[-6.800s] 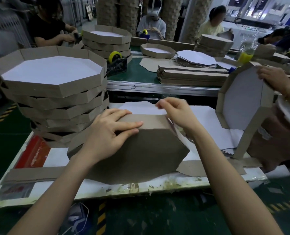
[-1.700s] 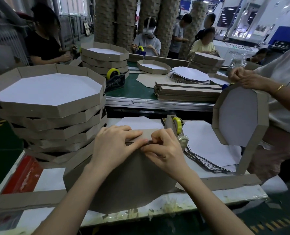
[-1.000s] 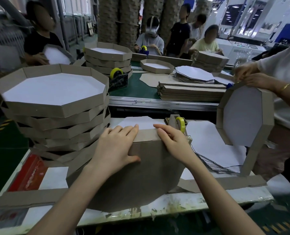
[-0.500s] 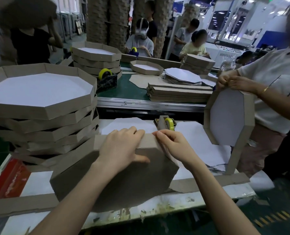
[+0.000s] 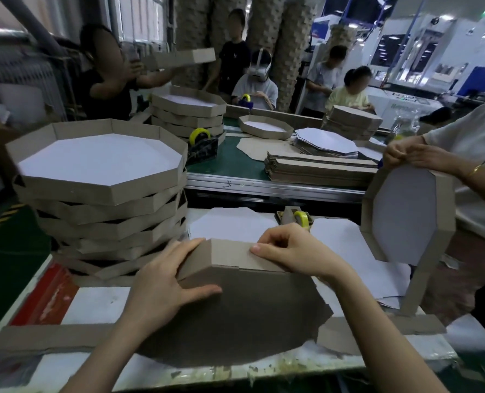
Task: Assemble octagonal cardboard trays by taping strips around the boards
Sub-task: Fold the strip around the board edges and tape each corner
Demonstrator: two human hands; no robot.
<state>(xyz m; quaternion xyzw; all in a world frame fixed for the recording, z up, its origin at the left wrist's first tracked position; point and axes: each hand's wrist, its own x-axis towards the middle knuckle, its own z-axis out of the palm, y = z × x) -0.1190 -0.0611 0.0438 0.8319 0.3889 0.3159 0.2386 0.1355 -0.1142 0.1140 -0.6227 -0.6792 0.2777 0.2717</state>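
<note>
Two hands work one half-built tray [image 5: 249, 316], which stands tilted on its edge at the near side of the bench [image 5: 292, 367], brown back toward the wearer. The left-hand grip [image 5: 164, 279] is apart: its fingers lie straight along the rim strip [image 5: 224, 253] at the tray's 11 o'clock corner, and the thumb presses flat on the brown board. The right-hand grip [image 5: 289, 251] is clamped on that rim strip at 12 o'clock, thumb on the outer face and curled fingers over the top edge.

A loose strip [image 5: 45, 338] lies along the bench's front edge at 8 o'clock, a second loose strip [image 5: 422, 326] lies at 4 o'clock, and a red sheet [image 5: 48, 293] sits at 9 o'clock. Just beyond the right-hand grip, at 1 o'clock, stands a tape dispenser [image 5: 298, 218] with a yellow roll, among flat white boards [image 5: 230, 225].

At 10 o'clock rises a stack of finished trays [image 5: 99, 177], white insides up. At 3 o'clock a second person's hands [image 5: 403, 154] hold another tray [image 5: 405, 217] upright by its top edge.

Farther off, at 12 o'clock, a green-topped bench [image 5: 235, 163] carries a pile of strips [image 5: 320, 170], a heap of octagons [image 5: 326, 140], a black dispenser [image 5: 201, 143] and more trays [image 5: 187, 112]. Several people stand or sit behind it.
</note>
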